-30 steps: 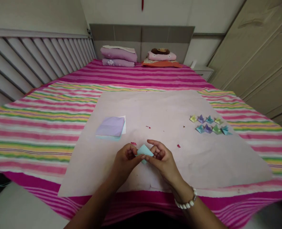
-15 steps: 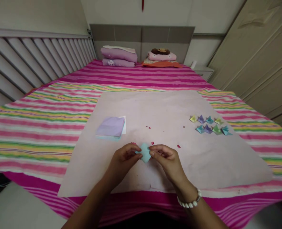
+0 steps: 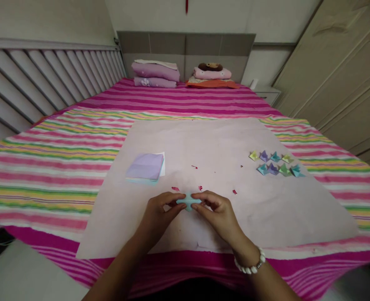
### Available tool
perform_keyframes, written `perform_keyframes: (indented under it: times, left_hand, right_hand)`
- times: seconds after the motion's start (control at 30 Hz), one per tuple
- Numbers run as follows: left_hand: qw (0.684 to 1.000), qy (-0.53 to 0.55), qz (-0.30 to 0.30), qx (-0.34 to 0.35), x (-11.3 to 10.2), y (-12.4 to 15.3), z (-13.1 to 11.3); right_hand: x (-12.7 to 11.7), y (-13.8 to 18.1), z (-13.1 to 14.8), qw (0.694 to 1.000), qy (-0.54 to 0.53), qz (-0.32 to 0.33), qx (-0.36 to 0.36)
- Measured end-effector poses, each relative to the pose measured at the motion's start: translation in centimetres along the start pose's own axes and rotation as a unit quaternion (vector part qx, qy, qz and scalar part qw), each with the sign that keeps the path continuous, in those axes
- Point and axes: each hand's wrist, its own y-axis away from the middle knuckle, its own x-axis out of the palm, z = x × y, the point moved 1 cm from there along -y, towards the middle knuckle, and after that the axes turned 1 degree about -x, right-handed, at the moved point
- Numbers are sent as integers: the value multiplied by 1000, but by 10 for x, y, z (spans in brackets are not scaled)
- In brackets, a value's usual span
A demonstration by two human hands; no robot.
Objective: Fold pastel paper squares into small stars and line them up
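A small light-blue folded paper piece (image 3: 188, 201) is pinched between both my hands just above the pale pink paper sheet (image 3: 222, 146) spread on the bed. My left hand (image 3: 161, 213) grips its left side with closed fingers. My right hand (image 3: 216, 211), with a white bead bracelet at the wrist, grips its right side. Most of the piece is hidden by my fingertips.
A stack of lilac and pale-blue paper squares (image 3: 145, 167) lies to the left. Several small folded paper shapes (image 3: 275, 164) sit in two rows at the right. Tiny red scraps (image 3: 175, 188) dot the sheet. Folded pillows and blankets (image 3: 156, 73) lie at the headboard.
Both hands have closed in over the blue paper piece and lowered it flatter; the flat face seen a second ago is now edge-on and mostly covered by my fingers.
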Motion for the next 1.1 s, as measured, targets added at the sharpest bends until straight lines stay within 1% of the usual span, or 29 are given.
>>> perform_keyframes:
  times: [0.1,0.2,0.37,0.5,0.6,0.73,0.87,0.97,1.1]
  left_hand:
    - [999,-23,5,27,2,-1,1]
    - [999,-13,1,33,4,-2,4]
    - [999,36,-20,-20,6,0,8]
    - [994,87,1,-72,6,1,8]
    - [990,114,14,-84,6,1,8]
    - [989,110,4,-97,6,-1,8]
    - [989,88,-6,-116,9,-1,7]
    - [992,76,-17,-97,11,-1,6]
    - [998,60,-18,-22,13,-2,5]
  right_hand:
    - [0,-1,0,997,55,13,-48]
    - [0,-1,0,994,83,18,-69]
    - [0,-1,0,996,68,8,-55]
    - [0,-1,0,998,48,-1,-27]
    - [0,-1,0,999,42,3,-23]
    - [2,-1,0,999,41,15,-31]
    - [2,-1,2,997,66,26,-42]
    - [1,-2,2,994,89,30,-58]
    - [1,-2,1,992,101,20,-79]
